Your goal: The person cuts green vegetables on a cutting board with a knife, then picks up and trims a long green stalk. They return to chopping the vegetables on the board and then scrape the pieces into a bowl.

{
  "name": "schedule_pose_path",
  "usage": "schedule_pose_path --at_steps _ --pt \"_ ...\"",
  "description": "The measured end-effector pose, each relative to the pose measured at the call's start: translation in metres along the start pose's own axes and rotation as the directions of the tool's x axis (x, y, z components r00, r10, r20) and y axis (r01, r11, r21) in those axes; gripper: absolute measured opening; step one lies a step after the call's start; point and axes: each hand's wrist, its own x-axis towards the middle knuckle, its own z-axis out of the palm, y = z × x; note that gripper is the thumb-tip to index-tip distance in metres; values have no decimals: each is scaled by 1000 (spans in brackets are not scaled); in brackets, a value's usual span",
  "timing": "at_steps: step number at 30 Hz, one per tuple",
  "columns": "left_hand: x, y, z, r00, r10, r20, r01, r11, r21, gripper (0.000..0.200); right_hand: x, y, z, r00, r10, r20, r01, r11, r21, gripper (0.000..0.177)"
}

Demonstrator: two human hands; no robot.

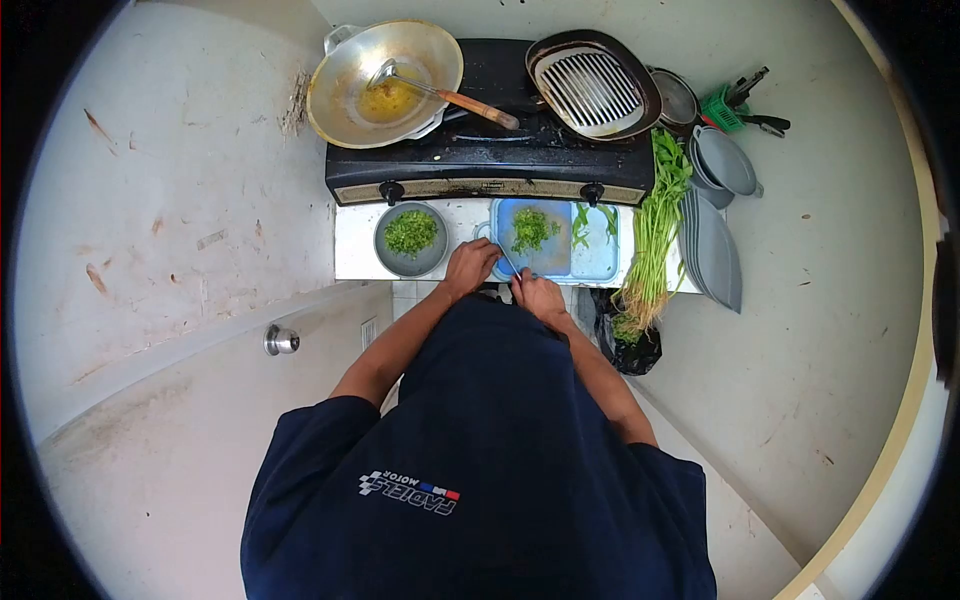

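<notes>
My right hand (pixel 540 296) is closed around the handle of a knife (pixel 508 258) at the front edge of a blue cutting board (pixel 553 262). The blade points up and left, and its far end meets the curled fingers of my left hand (pixel 473 263). Whether those fingers grip the blade or something small is hidden. Chopped greens (pixel 534 230) form a pile on the board, and a few loose leaves (pixel 581 226) lie right of it. The board rests in a light blue tray (pixel 612 262). Left of my hands, a grey bowl (pixel 380 248) holds more chopped greens.
Behind the counter stands a black stove (pixel 480 165) bearing a wok (pixel 335 100) with a ladle (pixel 480 108) and a grill pan (pixel 590 85). At right are long-stemmed greens with roots (pixel 655 235), grey plates (pixel 712 255) and a black plastic bag (pixel 640 358). A door knob (pixel 283 340) projects at left.
</notes>
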Motion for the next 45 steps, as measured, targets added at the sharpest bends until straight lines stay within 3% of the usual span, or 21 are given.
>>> schedule_pose_path --at_steps 8,17,23,38,45 --pt "-1 -11 8 1000 -5 31 4 999 39 14 13 -4 4 997 -45 -66 47 999 24 41" --pt "3 -5 2 998 65 16 -66 996 66 12 -1 7 -5 996 60 -69 -57 998 36 43" --pt "13 4 0 997 68 37 -74 980 185 12 1 17 -6 991 69 -115 -65 997 40 43" --pt "20 0 12 998 62 -4 -61 991 118 11 -7 10 -22 996 87 20 -88 994 58 42" --pt "16 -1 13 997 77 -31 -73 992 100 11 -6 13 -14 999 48 -1 -48 999 16 42"
